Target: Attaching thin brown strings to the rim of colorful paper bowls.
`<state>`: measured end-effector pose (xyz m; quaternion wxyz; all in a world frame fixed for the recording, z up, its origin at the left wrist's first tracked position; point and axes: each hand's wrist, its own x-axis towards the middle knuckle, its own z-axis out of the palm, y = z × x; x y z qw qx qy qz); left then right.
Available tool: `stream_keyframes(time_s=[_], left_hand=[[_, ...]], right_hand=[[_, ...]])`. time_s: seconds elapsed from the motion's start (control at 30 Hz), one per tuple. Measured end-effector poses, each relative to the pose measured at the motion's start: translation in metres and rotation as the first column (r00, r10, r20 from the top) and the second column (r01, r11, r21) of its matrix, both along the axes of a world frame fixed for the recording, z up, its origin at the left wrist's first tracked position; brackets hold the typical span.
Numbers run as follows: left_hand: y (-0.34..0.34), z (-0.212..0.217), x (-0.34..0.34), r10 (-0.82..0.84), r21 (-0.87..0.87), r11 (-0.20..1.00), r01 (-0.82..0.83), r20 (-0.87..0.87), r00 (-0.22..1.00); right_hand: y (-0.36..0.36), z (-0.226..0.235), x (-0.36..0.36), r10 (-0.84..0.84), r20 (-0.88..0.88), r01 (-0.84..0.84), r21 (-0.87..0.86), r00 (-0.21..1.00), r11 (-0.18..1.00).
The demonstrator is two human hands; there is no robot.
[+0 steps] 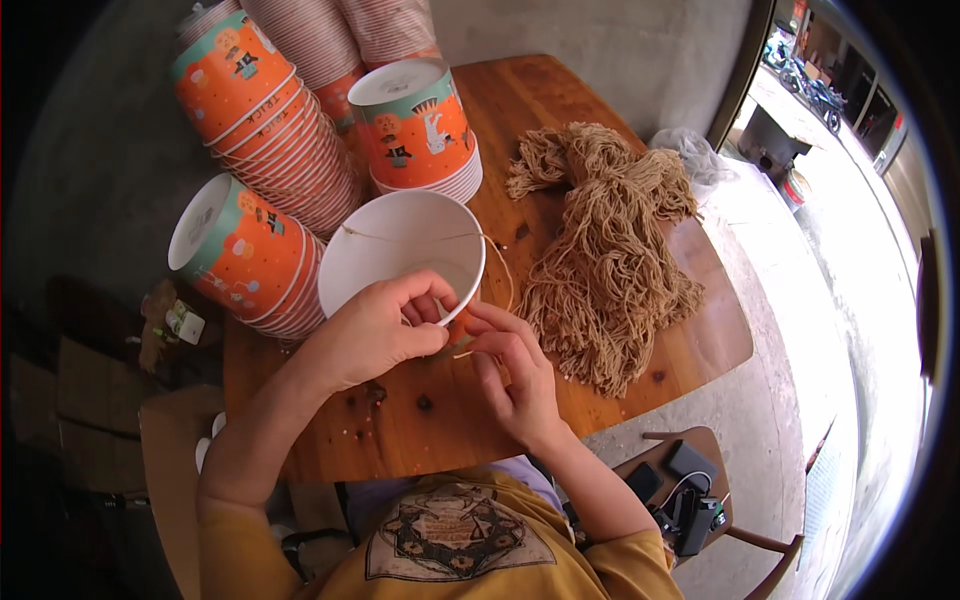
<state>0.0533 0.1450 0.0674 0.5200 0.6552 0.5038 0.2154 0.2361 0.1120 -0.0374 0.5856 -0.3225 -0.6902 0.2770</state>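
Observation:
A white-lined paper bucket [385, 220] stands tilted on the wooden table, its open mouth toward me. My left hand [385, 325] grips its near right rim, fingers inside the mouth and thumb outside. A thin tan cord [508, 270] runs across the mouth from the far left side, then loops outside the right rim. My right hand [515, 375] is closed at the right outer wall, thumb and fingers pinching the cord; a short cord end shows by its fingertips. Where the cord meets the near rim is hidden by my fingers.
Stacks of orange and green printed paper buckets [415, 130] stand behind and left, some in clear plastic. A heap of tan cords [610, 260] lies right on the wooden table [480, 420]. Beyond its right edge, a chair [690, 460] bears dark electronic devices and a cable.

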Motion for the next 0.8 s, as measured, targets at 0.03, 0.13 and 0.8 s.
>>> stream_keyframes(time_s=[0.03, 0.13, 0.8], left_hand=[[-0.001, -0.001, 0.001, 0.007, 0.013, 1.0, -0.007, -0.006, 1.0], [-0.001, 0.0, 0.001, 0.016, 0.034, 0.999, -0.016, -0.017, 1.0], [-0.001, 0.009, 0.006, 0.032, 0.004, 0.999, -0.032, -0.084, 0.996]], right_hand=[[-0.001, 0.001, 0.0, 0.016, -0.013, -0.017, -0.036, 1.0, 0.999], [0.0, -0.005, 0.005, 0.002, 0.195, -0.02, 0.088, 0.981, 0.996], [0.014, 0.018, -0.005, -0.276, 0.206, 0.305, -0.125, 0.939, 0.944]])
